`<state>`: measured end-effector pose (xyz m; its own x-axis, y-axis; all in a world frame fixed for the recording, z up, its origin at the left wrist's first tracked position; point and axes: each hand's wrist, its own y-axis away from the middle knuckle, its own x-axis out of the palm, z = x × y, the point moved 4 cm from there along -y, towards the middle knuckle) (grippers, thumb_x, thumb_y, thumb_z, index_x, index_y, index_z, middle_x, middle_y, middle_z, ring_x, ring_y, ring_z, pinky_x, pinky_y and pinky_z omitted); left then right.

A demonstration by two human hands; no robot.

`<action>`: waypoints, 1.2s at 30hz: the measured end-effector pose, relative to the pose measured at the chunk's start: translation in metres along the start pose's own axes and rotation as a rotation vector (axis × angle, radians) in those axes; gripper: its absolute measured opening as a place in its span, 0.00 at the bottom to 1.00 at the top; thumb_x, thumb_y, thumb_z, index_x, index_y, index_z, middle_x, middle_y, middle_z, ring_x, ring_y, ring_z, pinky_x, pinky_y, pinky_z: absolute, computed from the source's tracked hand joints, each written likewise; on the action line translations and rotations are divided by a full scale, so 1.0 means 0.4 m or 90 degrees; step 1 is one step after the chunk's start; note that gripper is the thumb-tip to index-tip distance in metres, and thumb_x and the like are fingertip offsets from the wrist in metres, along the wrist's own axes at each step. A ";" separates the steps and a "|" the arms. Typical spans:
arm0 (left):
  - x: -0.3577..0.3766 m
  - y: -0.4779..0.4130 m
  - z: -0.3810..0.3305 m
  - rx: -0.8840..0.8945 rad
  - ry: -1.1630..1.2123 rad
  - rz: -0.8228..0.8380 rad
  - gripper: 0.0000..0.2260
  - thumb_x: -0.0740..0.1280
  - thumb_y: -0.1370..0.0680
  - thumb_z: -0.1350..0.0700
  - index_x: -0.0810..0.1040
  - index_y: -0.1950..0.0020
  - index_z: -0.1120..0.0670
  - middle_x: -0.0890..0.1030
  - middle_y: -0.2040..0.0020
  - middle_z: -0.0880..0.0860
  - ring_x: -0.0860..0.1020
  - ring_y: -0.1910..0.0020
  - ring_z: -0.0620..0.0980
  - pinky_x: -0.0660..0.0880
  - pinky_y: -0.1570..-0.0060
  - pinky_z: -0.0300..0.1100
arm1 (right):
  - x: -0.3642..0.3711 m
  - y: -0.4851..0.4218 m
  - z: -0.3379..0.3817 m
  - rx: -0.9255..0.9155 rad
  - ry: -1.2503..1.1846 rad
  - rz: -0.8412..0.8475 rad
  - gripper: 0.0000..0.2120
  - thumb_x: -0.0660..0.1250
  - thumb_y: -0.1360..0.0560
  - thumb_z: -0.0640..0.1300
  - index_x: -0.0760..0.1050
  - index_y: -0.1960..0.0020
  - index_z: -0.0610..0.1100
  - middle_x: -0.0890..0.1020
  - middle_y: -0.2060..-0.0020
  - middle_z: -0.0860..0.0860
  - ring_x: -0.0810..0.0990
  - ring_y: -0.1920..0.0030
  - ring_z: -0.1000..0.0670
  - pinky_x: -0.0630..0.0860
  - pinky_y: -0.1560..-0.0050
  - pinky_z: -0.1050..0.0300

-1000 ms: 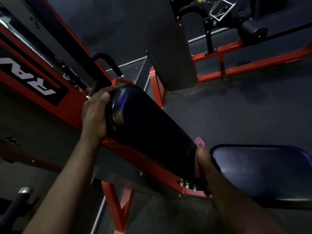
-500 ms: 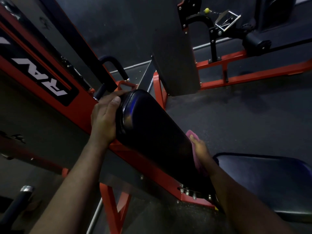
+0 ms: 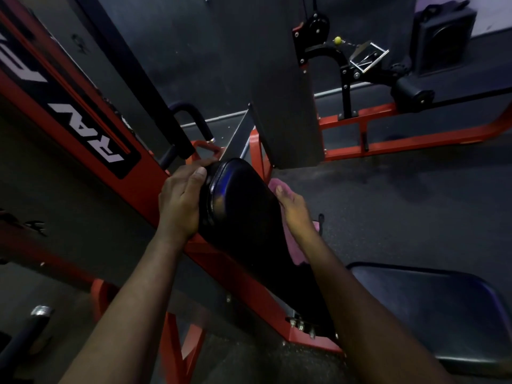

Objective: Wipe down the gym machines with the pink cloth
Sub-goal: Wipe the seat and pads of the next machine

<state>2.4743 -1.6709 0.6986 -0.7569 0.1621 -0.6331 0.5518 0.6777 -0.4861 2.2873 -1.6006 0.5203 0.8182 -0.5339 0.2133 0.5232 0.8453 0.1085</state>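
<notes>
**Pink cloth on the right flank of the back pad**

Head view, looking down along both forearms. The light is dim and detail in the shadows is poor.

Black back pad (image 3: 243, 217): long, upholstered and tilted, mounted on a red frame (image 3: 138, 176). Its narrow top end is farthest from the camera. Its lower end meets the frame by a cluster of bolts (image 3: 300, 325).

Left hand (image 3: 181, 200): at the pad's top left corner. The fingers are curled over the top edge and the thumb lies on the front rim. It grips the pad.

Right hand (image 3: 293, 210): against the upper half of the pad's right edge. The visible digits are straight and the hand lies flat. It presses the pink cloth (image 3: 273, 184) onto the pad's side with no visible curl round it. The far fingers are hidden.

Pink cloth: sandwiched between the right hand and the pad's right side. One end shows past the fingertips, near the pad's top right corner. Another fold hangs out below the wrist, about halfway down the right edge.

Surroundings:
- A black seat pad (image 3: 443, 309) sits lower right, beside the right forearm.
- A grey upright column (image 3: 285, 92) stands beyond the back pad's top end.
- A black curved handle (image 3: 194, 120) sits just beyond the left hand.
- A black panel (image 3: 91, 126) with white lettering runs along the red frame.
- A second machine upper right has a black roller pad (image 3: 410, 92) and a small yellow ball (image 3: 337, 40).
- The floor (image 3: 388, 203) is dark and speckled.
</notes>
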 end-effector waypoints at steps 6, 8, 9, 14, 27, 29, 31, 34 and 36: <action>-0.002 0.006 -0.027 -0.019 -0.007 -0.009 0.20 0.53 0.20 0.41 0.82 0.38 0.40 0.83 0.41 0.44 0.80 0.39 0.48 0.73 0.39 0.59 | -0.083 0.034 -0.131 0.106 -0.007 -0.100 0.15 0.62 0.18 0.58 0.83 0.46 0.51 0.86 0.54 0.50 0.84 0.50 0.50 0.79 0.48 0.53; -0.001 0.008 -0.032 -0.013 -0.027 -0.009 0.22 0.52 0.20 0.41 0.82 0.37 0.42 0.83 0.40 0.44 0.79 0.38 0.47 0.73 0.39 0.59 | -0.091 0.011 -0.171 0.151 0.010 -0.115 0.20 0.64 0.23 0.65 0.84 0.50 0.50 0.87 0.56 0.48 0.85 0.51 0.47 0.80 0.44 0.47; -0.004 0.008 -0.037 -0.012 -0.028 -0.013 0.22 0.52 0.20 0.41 0.82 0.37 0.43 0.83 0.40 0.44 0.79 0.38 0.47 0.73 0.38 0.59 | -0.086 -0.005 -0.173 0.153 0.011 -0.112 0.25 0.64 0.29 0.69 0.84 0.48 0.51 0.87 0.54 0.48 0.85 0.49 0.46 0.79 0.40 0.43; -0.006 0.013 -0.045 -0.014 -0.055 -0.011 0.24 0.50 0.20 0.39 0.82 0.36 0.44 0.82 0.40 0.44 0.78 0.39 0.45 0.73 0.39 0.55 | 0.011 -0.030 0.008 0.019 0.030 -0.039 0.15 0.60 0.21 0.63 0.82 0.43 0.60 0.84 0.42 0.50 0.81 0.39 0.47 0.76 0.33 0.41; -0.012 0.023 -0.054 -0.057 -0.042 -0.042 0.13 0.52 0.22 0.42 0.76 0.53 0.40 0.80 0.58 0.43 0.78 0.56 0.43 0.66 0.59 0.44 | 0.092 -0.014 0.208 -0.118 -0.040 0.014 0.11 0.65 0.22 0.59 0.84 0.48 0.60 0.84 0.41 0.50 0.80 0.36 0.47 0.73 0.30 0.44; -0.007 0.022 -0.053 -0.053 -0.039 -0.054 0.14 0.52 0.22 0.43 0.76 0.51 0.44 0.80 0.57 0.44 0.78 0.56 0.45 0.66 0.59 0.45 | 0.102 -0.035 0.227 -0.141 -0.034 -0.003 0.18 0.67 0.31 0.68 0.85 0.50 0.61 0.86 0.45 0.49 0.82 0.40 0.46 0.74 0.32 0.41; -0.012 0.024 -0.053 -0.050 -0.022 -0.073 0.12 0.53 0.22 0.45 0.75 0.52 0.45 0.79 0.55 0.45 0.77 0.55 0.45 0.65 0.60 0.44 | 0.126 -0.041 0.253 -0.166 -0.021 0.005 0.19 0.67 0.33 0.70 0.86 0.52 0.61 0.87 0.49 0.47 0.84 0.43 0.45 0.75 0.33 0.39; -0.015 0.029 -0.054 -0.069 0.009 -0.102 0.10 0.53 0.21 0.47 0.72 0.53 0.46 0.76 0.53 0.45 0.74 0.54 0.39 0.65 0.59 0.42 | 0.160 0.010 0.323 -0.201 -0.015 0.000 0.14 0.69 0.28 0.63 0.86 0.51 0.56 0.87 0.50 0.45 0.85 0.45 0.46 0.78 0.36 0.43; -0.019 0.034 -0.055 -0.072 0.029 -0.133 0.09 0.53 0.20 0.47 0.70 0.53 0.47 0.74 0.54 0.45 0.73 0.55 0.40 0.66 0.59 0.42 | 0.180 0.037 0.353 -0.228 -0.024 0.018 0.08 0.68 0.21 0.51 0.85 0.47 0.51 0.87 0.51 0.47 0.85 0.48 0.51 0.79 0.41 0.53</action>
<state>2.4800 -1.6470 0.7100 -0.8670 0.0409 -0.4966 0.3409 0.7756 -0.5313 2.3202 -1.6232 0.6743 0.8277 -0.5034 0.2480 0.5562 0.7947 -0.2431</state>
